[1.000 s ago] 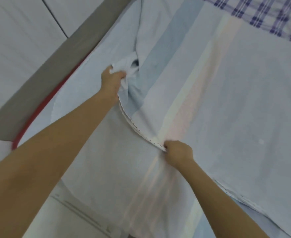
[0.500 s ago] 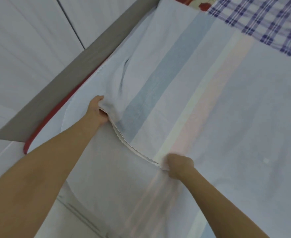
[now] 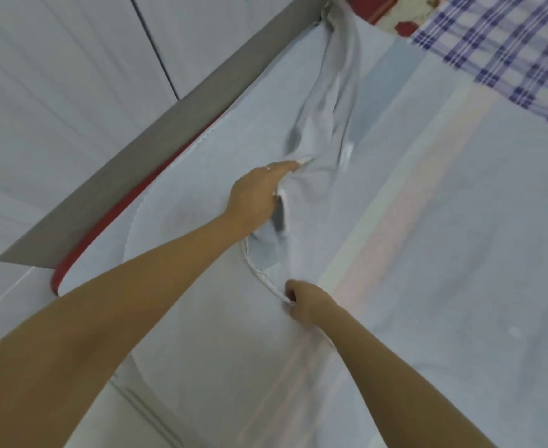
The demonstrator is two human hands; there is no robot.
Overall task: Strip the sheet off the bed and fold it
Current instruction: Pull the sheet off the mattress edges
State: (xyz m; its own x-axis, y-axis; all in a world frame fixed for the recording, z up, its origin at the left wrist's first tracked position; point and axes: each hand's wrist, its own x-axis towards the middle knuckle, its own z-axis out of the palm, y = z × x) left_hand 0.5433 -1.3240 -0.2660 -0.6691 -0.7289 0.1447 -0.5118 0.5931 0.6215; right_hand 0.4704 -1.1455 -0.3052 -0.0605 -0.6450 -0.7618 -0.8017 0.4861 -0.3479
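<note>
Below the wall panels (image 3: 72, 92) at upper left, the left hand (image 3: 256, 195) has reached further up the frame and seems to bunch a ridge of the sheet (image 3: 460, 253), which mostly lies across the bed (image 3: 111, 227), while the right hand (image 3: 308, 302), lower centre, pinches its hem (image 3: 259, 273): stripping is underway.

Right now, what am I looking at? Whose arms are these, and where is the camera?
There is no machine here: these are a person's bare arms, filmed by one camera worn on the head, looking down. A pale striped sheet covers the bed. The left hand holds a bunch of it in its grip near the grey bed frame. The right hand pinches the sheet's white stitched edge. A blue checked cloth lies at the top right, and a red edge shows beside the frame.
</note>
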